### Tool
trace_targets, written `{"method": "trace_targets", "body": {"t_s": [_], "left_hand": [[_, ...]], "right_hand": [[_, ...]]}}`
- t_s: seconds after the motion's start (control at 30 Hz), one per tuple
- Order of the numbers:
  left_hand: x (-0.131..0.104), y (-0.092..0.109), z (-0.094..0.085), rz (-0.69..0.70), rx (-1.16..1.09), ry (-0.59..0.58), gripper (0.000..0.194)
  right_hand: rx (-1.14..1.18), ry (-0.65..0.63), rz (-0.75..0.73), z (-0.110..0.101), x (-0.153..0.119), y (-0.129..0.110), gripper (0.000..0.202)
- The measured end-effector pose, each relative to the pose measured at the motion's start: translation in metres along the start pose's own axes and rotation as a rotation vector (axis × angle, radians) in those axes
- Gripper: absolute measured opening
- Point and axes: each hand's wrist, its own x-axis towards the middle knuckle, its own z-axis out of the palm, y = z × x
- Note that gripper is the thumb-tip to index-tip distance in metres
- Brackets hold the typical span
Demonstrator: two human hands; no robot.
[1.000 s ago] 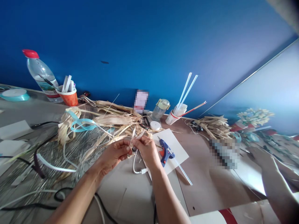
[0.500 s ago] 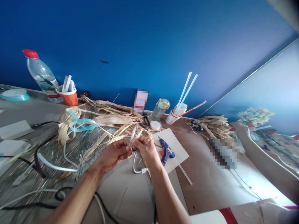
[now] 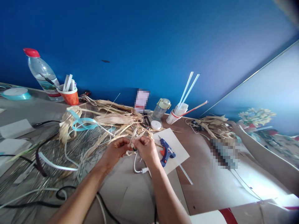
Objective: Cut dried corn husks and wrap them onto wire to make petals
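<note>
No legible text; bottle (image 3: 41, 74) label too blurred to read.

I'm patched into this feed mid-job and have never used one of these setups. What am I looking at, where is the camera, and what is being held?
There is no machine: a person's two bare hands, filmed by a camera worn on the head, looking forward and down. The left hand and right hand each have a grip on one small dried husk strip pinched between them. On the table lie a husk pile, a blue glue gun on white paper, a water bottle and an orange cup. Another person's arm reaches in at the right.
</note>
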Motion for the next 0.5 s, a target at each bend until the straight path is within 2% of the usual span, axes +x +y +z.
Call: {"method": "trace_targets", "body": {"t_s": [0.17,0.5], "left_hand": [[0.0005,0.0002,0.0031,0.052,0.147,0.072,0.016],[-0.0006,0.0022,0.0045,0.083,0.22,0.08,0.009]], "right_hand": [[-0.066,0.031,0.001,0.0004,-0.0017,-0.0013,0.028],[-0.094,0.039,0.013,-0.0003,-0.0003,0.0005,0.031]]}}
